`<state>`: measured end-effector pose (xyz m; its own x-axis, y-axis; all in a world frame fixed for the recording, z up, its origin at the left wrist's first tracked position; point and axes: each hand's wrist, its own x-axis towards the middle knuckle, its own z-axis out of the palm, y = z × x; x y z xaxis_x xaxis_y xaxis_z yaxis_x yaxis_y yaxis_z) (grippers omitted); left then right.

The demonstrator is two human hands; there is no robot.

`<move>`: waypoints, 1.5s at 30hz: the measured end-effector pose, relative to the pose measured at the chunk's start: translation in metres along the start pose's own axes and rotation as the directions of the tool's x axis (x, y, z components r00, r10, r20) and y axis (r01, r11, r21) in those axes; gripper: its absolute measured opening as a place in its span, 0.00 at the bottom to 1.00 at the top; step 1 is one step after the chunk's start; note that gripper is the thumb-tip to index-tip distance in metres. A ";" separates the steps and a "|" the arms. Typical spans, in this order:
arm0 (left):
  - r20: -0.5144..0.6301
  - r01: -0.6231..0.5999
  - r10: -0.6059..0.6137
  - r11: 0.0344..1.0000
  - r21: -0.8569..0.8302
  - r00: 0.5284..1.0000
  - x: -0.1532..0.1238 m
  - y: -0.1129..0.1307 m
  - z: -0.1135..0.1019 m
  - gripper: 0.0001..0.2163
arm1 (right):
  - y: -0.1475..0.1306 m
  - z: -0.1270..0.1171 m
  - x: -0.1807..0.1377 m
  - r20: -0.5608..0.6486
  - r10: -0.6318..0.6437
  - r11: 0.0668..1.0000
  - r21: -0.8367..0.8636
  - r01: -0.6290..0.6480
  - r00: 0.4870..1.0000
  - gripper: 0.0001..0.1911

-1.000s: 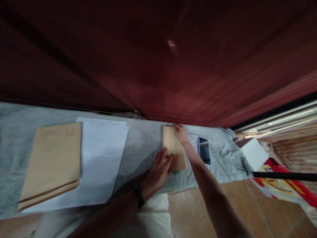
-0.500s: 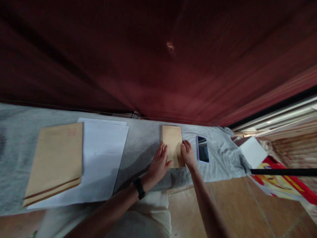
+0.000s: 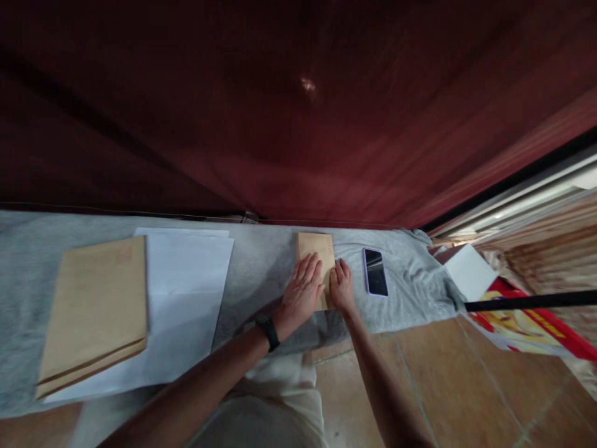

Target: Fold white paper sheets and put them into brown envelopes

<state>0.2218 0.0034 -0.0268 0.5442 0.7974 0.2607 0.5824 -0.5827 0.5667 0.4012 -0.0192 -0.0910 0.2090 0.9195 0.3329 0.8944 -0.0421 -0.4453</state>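
A small brown envelope (image 3: 315,241) with faint red print in its top right corner lies on grey cloth; it looks thick, perhaps a stack. My left hand (image 3: 304,287), with a black band on the wrist, rests flat across it, fingers stretched out. Along its right edge, my right hand (image 3: 341,286) has its fingers curled in and pressed to the side. A phone (image 3: 375,272) in a purple case lies just right of that hand. Further left, large brown envelopes (image 3: 96,298) cover part of some white paper sheets (image 3: 191,298).
The grey cloth (image 3: 261,261) covers a long narrow surface against a dark red panel (image 3: 280,149). To the right are a white box (image 3: 471,272), a black bar (image 3: 527,301) and a red and yellow package (image 3: 527,323) above the tiled floor (image 3: 448,367).
My left hand has slid from the envelope's left edge up onto its face and flattened there. My right hand stays at the right edge. The whole view has shifted slightly.
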 end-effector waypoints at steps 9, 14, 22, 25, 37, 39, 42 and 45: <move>0.078 -0.021 0.018 0.999 0.032 0.997 0.038 -0.021 0.022 0.29 | -0.006 -0.002 -0.003 0.032 -0.076 0.993 -0.082 0.079 0.997 0.15; 0.119 -0.049 0.032 0.988 0.147 0.992 0.035 -0.027 0.026 0.30 | -0.014 -0.004 -0.004 -0.009 -0.101 0.988 -0.121 0.100 0.995 0.16; 0.178 -0.111 0.046 0.921 0.374 0.983 0.036 -0.028 0.030 0.31 | -0.021 -0.002 -0.003 -0.010 0.040 0.988 -0.146 -0.041 0.999 0.23; 0.185 -0.114 0.046 0.919 0.378 0.982 0.035 -0.030 0.033 0.31 | -0.020 0.001 -0.005 -0.004 0.080 0.988 -0.130 -0.079 0.997 0.24; 0.143 -0.110 0.066 0.940 0.324 0.988 0.038 -0.031 0.036 0.28 | -0.021 -0.009 0.040 0.132 -0.182 0.983 0.059 0.175 0.975 0.27; 0.113 -0.075 0.041 0.947 0.312 0.993 0.033 -0.029 0.033 0.28 | -0.023 -0.004 0.045 0.191 -0.271 0.963 0.052 0.266 0.943 0.26; 0.075 -0.062 0.042 0.955 0.290 0.996 0.009 -0.023 0.023 0.31 | -0.022 0.003 0.041 0.213 -0.322 0.945 0.008 0.328 0.922 0.25; 0.098 -0.104 0.081 0.959 0.262 0.992 -0.028 -0.015 0.009 0.32 | -0.021 0.007 0.033 0.211 -0.306 0.944 -0.055 0.324 0.928 0.25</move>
<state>0.2029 -0.0112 -0.0494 0.6463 0.7283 0.2276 0.6602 -0.6833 0.3118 0.3864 0.0153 -0.0764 -0.1632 0.9490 0.2697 0.9343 0.2365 -0.2669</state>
